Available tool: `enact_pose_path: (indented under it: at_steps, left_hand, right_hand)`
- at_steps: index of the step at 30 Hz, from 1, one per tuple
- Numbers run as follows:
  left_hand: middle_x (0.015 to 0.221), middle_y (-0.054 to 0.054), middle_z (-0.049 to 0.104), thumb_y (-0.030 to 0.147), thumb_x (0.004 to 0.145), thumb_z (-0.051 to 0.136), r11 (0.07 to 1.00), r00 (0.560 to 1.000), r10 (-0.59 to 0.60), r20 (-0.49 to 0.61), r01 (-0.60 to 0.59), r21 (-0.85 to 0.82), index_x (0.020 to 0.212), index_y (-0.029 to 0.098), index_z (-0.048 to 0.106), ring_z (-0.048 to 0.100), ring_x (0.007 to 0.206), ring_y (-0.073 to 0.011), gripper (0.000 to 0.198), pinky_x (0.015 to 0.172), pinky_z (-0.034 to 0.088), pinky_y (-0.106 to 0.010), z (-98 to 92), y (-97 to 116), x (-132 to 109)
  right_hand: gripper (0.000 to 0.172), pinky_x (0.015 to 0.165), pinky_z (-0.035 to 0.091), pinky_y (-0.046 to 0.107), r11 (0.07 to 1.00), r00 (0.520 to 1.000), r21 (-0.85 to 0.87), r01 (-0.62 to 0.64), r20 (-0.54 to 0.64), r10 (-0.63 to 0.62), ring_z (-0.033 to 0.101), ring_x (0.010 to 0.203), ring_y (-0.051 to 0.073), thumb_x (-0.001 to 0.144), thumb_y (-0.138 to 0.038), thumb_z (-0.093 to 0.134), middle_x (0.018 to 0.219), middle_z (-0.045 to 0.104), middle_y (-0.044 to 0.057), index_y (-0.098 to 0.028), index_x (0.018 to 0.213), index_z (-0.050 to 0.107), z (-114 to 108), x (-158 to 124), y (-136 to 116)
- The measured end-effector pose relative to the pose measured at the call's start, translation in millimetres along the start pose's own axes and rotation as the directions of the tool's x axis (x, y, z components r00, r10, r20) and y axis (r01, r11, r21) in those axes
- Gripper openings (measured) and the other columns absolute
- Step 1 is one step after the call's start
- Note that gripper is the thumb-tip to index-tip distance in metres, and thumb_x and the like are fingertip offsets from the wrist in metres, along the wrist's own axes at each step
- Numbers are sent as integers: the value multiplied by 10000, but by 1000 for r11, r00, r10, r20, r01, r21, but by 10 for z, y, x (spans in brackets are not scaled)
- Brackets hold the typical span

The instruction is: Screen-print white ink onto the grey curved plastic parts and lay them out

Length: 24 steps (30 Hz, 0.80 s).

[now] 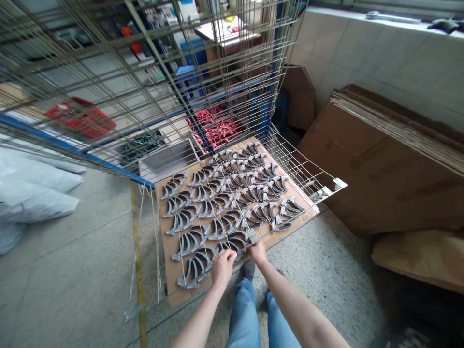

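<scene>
A brown cardboard sheet (167, 253) lies on a low wire shelf (305, 165) and carries several rows of grey curved metal parts (232, 193). My left hand (223, 267) rests with curled fingers on the near edge of the sheet, touching a grey part in the front row. My right hand (258, 250) is closed around the front edge of the tray close to a small metal tab (253, 237). What its fingers hold is hidden. Both forearms reach forward over my blue jeans (250, 314).
A tall wire rack (152, 72) rises over the shelf. Behind it lie red parts (217, 128), a red crate (81, 116) and dark green parts (139, 145). Stacked cardboard sheets (391, 159) lean against the tiled wall at right. White bags (32, 188) lie on the floor at left.
</scene>
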<state>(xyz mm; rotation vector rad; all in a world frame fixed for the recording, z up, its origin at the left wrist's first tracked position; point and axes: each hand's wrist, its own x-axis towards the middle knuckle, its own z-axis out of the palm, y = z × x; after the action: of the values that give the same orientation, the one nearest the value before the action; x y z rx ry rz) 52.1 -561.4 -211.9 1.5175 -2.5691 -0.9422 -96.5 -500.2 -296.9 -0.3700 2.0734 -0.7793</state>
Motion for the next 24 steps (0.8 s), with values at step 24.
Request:
enact_pose_path:
  at_steps: [24]
  left_hand:
    - [1238, -88, 650, 233, 821, 625, 857, 922, 47, 384, -235, 459, 1122, 329, 704, 567, 1207, -319, 326, 971, 450, -492, -110, 293, 168]
  right_hand:
    - [301, 675, 532, 297, 972, 943, -112, -206, -288, 167, 710, 768, 214, 725, -210, 539, 845, 745, 47, -227, 939, 750, -1818, -773, 671]
